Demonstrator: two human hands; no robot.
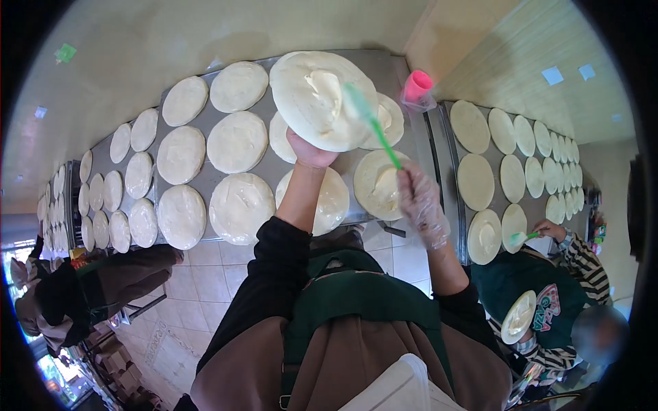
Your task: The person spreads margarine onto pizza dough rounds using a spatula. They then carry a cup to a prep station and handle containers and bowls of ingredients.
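Note:
My bare left hand [312,150] holds up a round pizza base [295,85] from below, above the metal table. A pale, creamy spread [326,89] lies in a thick smear near the middle of this base. My right hand [423,202], in a clear plastic glove, is closed around the handle of a green spatula [381,130]. Its blurred, translucent head is over the right part of the raised base. Beneath and beside my hands lie more bases; the one close to my right hand [378,183] carries a dollop of the same spread.
Rows of dough rounds [181,155] cover the metal table [356,58], many glossy. A pink cup [417,85] stands at its right back corner. On the right, a co-worker [541,288] holds a base and a green spatula [524,238] beside another table. Another person [89,288] is at left.

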